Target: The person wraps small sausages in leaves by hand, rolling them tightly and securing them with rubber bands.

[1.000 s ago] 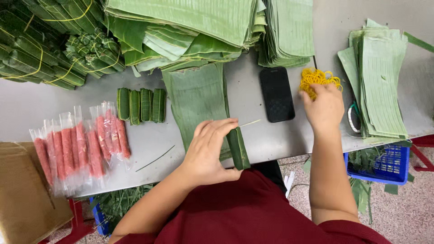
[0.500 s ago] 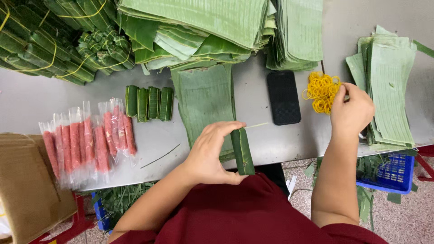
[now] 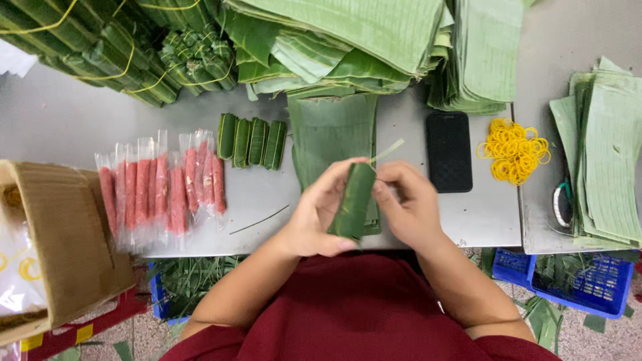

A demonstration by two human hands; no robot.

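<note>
Green leaf roll (image 3: pixel 352 202) — clamped between left hand (image 3: pixel 314 220), right hand (image 3: pixel 409 207); hands together

Single head cam, looks almost straight down from above the person's chest, close range. Near edge of the grey table (image 3: pixel 468 220) runs across mid-frame; far edge is cropped by the top. Left hand (image 3: pixel 314 220) and right hand (image 3: pixel 411 207) sit near frame centre, over the near edge. Bottom third shows red shirt (image 3: pixel 361 314) and floor. No second view, so no shared area.
</note>
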